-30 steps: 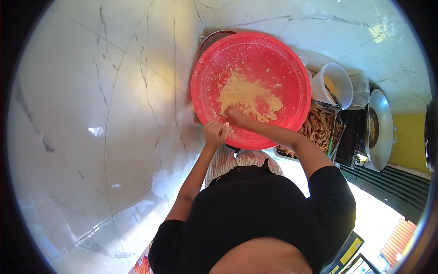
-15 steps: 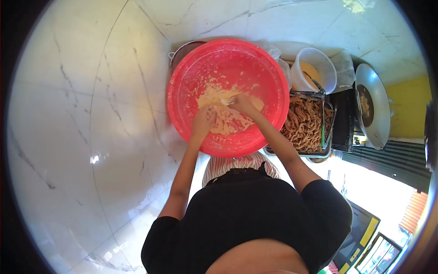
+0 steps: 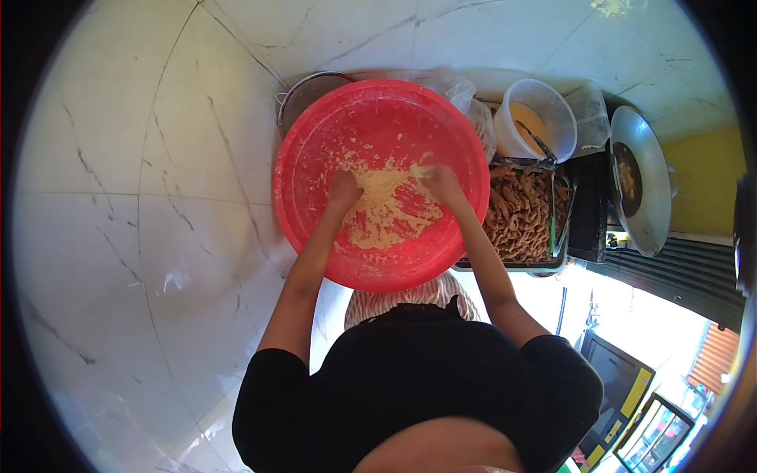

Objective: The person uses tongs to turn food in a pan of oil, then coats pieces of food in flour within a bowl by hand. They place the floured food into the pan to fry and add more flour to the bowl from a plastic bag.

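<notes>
A large red plastic basin (image 3: pixel 315 134) sits in front of me on the marble floor. Pale yellow dough (image 3: pixel 386 209) lies in a loose, crumbly mass in its middle, with smears on the basin wall. My left hand (image 3: pixel 344 191) presses into the dough's left side. My right hand (image 3: pixel 443 185) is sunk into the dough's right side, fingers curled around a clump. Both hands are inside the basin, a hand's width apart.
A metal tray of fried brown strips (image 3: pixel 520 213) stands right of the basin. Behind it are a white bucket (image 3: pixel 544 118) with a utensil, a plastic bag (image 3: pixel 465 94), and a wok (image 3: pixel 643 181) on a stove. A metal bowl rim (image 3: pixel 303 87) shows behind the basin.
My left hand came off the basin rim into the dough. Both hands then spread apart across the mass. The view shifted, so the basin sits lower and more to the left.
</notes>
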{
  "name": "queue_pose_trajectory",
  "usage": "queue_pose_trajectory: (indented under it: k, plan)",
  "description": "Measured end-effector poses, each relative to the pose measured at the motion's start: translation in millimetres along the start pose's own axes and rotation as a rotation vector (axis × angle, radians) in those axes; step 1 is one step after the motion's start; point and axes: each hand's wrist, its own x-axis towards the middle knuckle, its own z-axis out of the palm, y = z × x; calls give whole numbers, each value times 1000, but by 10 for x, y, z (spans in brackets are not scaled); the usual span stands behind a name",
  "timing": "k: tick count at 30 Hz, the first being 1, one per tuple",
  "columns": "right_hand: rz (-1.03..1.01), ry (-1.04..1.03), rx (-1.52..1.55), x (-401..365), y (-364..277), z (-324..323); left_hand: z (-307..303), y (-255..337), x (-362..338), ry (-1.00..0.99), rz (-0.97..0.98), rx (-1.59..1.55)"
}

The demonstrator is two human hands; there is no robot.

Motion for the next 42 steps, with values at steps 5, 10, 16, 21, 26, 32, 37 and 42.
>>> queue_pose_trajectory:
  k: [5, 10, 16, 21, 26, 32, 37, 42]
  plan:
    - [-218, 126, -95, 526, 151, 464, 50, -176, 35, 18, -35, -283]
    - [-31, 194, -162, 698, 268, 736, 92, -342, -11, 6, -198, -273]
    - [-258, 341, -472, 496, 257, 1044, 298, -203, -44, -1, -66, 308]
    - [-251, 483, -738, 228, 127, 1325, 503, -46, -52, 251, -416, -428]
    - [58, 159, -384, 6, 120, 1639, 260, 252, -221, 30, -232, -340]
    - [147, -116, 134, -49, -277, 1157, 125, 335, -291, -159, -220, -826]
    - [230, -177, 422, 97, -234, 1006, 174, 278, -202, -79, -195, -1319]
    - [352, -158, 492, -66, -459, 531, 23, 45, -152, -37, -327, -1078]
